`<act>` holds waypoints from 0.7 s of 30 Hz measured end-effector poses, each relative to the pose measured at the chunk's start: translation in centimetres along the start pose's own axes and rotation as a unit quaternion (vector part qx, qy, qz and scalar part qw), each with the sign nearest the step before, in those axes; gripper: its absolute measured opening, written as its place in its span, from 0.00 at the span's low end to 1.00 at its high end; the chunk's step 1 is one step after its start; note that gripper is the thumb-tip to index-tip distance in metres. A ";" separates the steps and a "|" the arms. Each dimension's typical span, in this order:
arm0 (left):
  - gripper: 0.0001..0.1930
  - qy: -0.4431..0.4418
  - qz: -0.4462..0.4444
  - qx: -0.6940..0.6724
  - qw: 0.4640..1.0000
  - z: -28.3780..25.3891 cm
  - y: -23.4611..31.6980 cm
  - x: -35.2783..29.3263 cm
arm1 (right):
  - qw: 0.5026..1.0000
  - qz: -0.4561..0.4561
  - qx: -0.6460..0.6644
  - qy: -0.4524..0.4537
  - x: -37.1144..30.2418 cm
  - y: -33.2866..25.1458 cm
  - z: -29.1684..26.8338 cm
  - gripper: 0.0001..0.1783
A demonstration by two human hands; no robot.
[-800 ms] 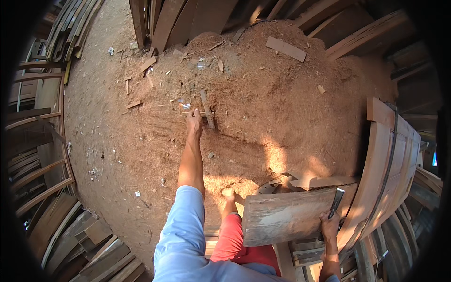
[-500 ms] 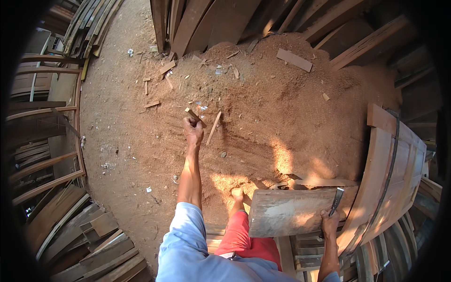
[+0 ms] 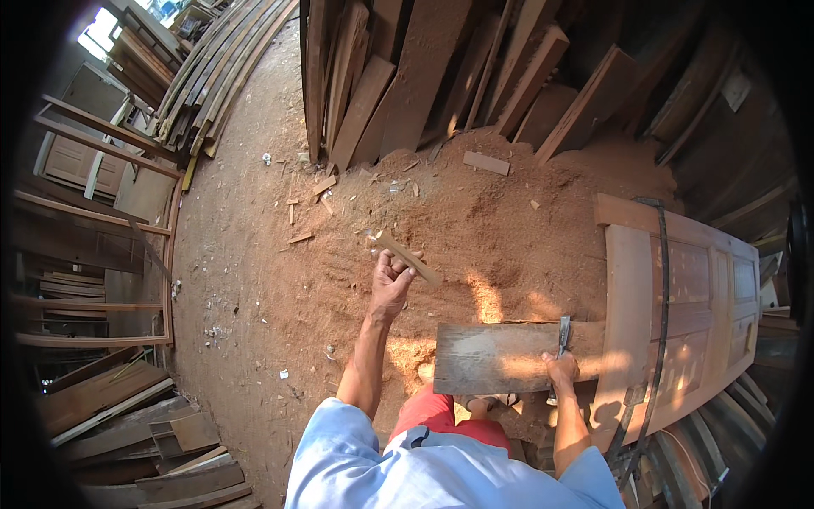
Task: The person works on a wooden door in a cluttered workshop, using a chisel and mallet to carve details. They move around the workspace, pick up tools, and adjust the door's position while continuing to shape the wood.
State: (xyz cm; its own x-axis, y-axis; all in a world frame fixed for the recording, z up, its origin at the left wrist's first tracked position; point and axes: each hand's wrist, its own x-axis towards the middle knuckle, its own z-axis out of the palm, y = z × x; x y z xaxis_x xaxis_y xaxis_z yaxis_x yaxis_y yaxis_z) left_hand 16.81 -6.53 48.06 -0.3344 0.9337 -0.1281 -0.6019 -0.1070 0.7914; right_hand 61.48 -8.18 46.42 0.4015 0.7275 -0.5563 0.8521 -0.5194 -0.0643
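My left hand [image 3: 390, 287] is closed around a short wooden strip [image 3: 417, 261], held slantwise above the sawdust. Its fingers and thumb pinch the strip near the middle. At the right, my right hand [image 3: 561, 373] grips what looks like a chisel [image 3: 565, 329], its flat metal end pointing up past the fist. The part of the tool inside the fist is hidden. That hand is over the right half of a worn wooden board [image 3: 483, 349], which lies level in front of my body.
A panelled wooden door [image 3: 629, 280] with a long dark bar clamp [image 3: 663, 314] across it lies right of the board. Sawdust [image 3: 526, 229] and offcuts cover the ground. Planks [image 3: 424, 76] lean at the back; wooden frames [image 3: 170, 263] and stacked timber [image 3: 195, 467] line the left.
My left hand has lifted the wooden strip from near the ground and brought it closer to me, turning it. My right hand still holds the tool by the board. The view has shifted.
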 end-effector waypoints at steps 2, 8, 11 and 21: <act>0.24 -0.037 -0.023 -0.013 0.999 3.2 0.0 -1.9 | 0.998 -0.007 0.052 -0.027 -1.6 -1.2 -1.7 0.24; 0.18 -0.089 -0.010 0.210 0.974 12.0 1.0 -8.1 | 0.988 -0.040 0.145 -0.044 -0.8 0.9 -1.2 0.25; 0.16 -0.119 0.015 0.232 0.965 14.2 0.2 -10.8 | 0.971 -0.086 0.221 -0.040 -0.5 3.5 -0.6 0.22; 0.20 -0.123 0.004 0.228 0.966 18.6 -2.9 -16.4 | 0.878 -0.166 0.443 -0.071 -1.0 11.3 0.7 0.14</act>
State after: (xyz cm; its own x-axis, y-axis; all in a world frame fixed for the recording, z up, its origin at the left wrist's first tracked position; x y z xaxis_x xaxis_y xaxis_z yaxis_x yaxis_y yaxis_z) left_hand 37.53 -15.21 59.02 -0.1218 0.9923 -0.0205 -0.1991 -0.0042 0.9800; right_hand 70.47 -15.10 45.67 0.0804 0.8745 -0.4783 0.2927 -0.4794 -0.8274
